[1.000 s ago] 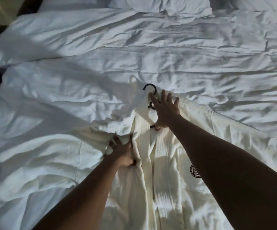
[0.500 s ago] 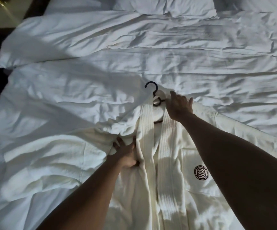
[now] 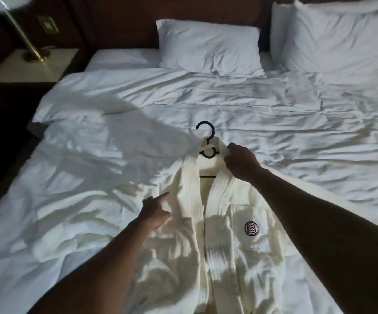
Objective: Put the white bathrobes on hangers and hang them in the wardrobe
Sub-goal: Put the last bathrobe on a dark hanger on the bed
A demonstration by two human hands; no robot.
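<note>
Lying front-up on the bed [image 3: 92,177], bathrobe [image 3: 224,245] already threaded on the black hanger [image 3: 207,146] — hook poking out at twelve o'clock of the collar. Right hand [image 3: 240,162] pinching the collar by the hanger neck; left hand [image 3: 156,211] loose, fingers resting on the lapel at nine o'clock. Looks soft, thick, floppy, probably weighty — best lifted by the hook, shoulders liable to slip off.

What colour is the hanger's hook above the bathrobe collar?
Black, clearest in the head view: hook.
</note>
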